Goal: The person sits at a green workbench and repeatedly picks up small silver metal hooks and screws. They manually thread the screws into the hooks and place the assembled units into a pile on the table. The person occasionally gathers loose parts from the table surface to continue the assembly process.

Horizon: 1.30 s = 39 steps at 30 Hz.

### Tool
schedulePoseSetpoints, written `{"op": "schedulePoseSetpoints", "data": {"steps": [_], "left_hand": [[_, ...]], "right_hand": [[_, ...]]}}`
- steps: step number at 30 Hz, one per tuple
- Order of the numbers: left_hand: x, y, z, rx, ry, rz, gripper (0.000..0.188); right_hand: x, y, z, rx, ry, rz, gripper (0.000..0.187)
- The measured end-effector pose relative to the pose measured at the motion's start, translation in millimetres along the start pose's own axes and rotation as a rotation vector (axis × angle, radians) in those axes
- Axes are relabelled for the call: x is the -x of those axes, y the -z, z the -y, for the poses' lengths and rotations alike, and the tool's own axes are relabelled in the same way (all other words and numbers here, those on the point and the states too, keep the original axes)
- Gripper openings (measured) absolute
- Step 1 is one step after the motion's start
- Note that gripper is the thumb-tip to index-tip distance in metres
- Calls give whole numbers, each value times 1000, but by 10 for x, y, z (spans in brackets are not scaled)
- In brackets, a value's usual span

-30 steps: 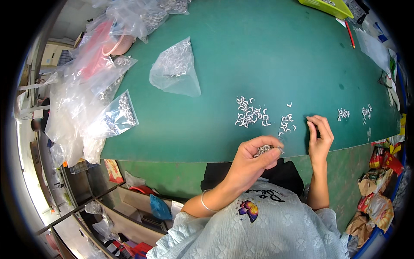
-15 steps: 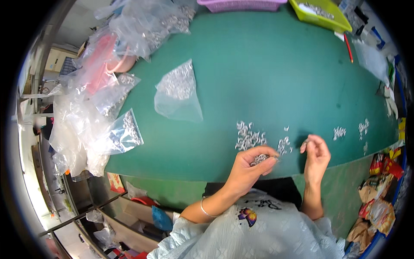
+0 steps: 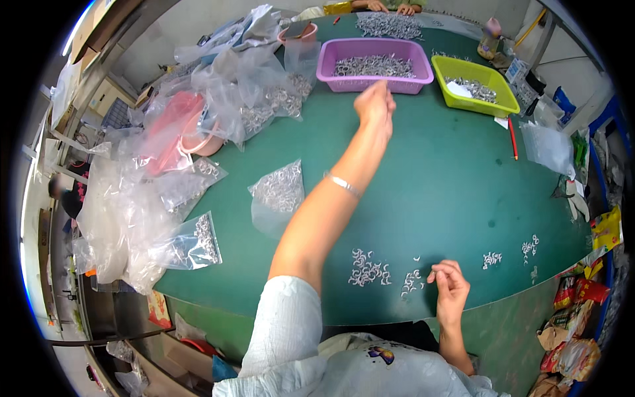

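At near side of purple basket (image 3: 337,84), left hand (image 3: 375,106), fingers mostly hidden behind knuckles; cannot tell whether spread or pinching. Right hand (image 3: 451,281) near table's front edge, thumb and fingertips pressed together; any piece between them too small to tell. Step in hand, likely: shifting pieces between basket and table; next move seems to call for left fingers clearing basket wall. Metal pieces (image 3: 368,270) small, silvery, crescent-like, loosely clustered on green table (image 3: 410,185).
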State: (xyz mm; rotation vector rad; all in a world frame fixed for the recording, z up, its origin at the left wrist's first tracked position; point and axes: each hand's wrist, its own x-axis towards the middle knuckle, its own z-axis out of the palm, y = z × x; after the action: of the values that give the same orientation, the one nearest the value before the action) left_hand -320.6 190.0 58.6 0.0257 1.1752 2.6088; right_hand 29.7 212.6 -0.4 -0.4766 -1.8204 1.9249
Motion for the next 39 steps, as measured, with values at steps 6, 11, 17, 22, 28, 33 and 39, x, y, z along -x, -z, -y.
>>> {"op": "schedulePoseSetpoints", "data": {"steps": [6, 11, 17, 22, 28, 33, 39], "left_hand": [[1142, 309, 147, -2, 390, 190, 22], [2204, 470, -9, -117, 528, 267, 23], [3121, 617, 143, -199, 431, 153, 21], [3341, 539, 156, -255, 382, 151, 20], [3488, 617, 195, -345, 187, 230, 18], [3562, 687, 216, -279, 287, 196, 14], [3587, 819, 252, 86, 506, 224, 11]], "right_hand": [[1, 48, 31, -83, -30, -12, 11], [-45, 3, 215, -272, -71, -21, 12], [129, -148, 392, -361, -122, 57, 15], [309, -198, 425, -388, -81, -15, 14], [450, -174, 394, -283, -17, -16, 11], [574, -190, 327, -176, 120, -22, 11], [512, -97, 229, 121, 288, -84, 14]]}}
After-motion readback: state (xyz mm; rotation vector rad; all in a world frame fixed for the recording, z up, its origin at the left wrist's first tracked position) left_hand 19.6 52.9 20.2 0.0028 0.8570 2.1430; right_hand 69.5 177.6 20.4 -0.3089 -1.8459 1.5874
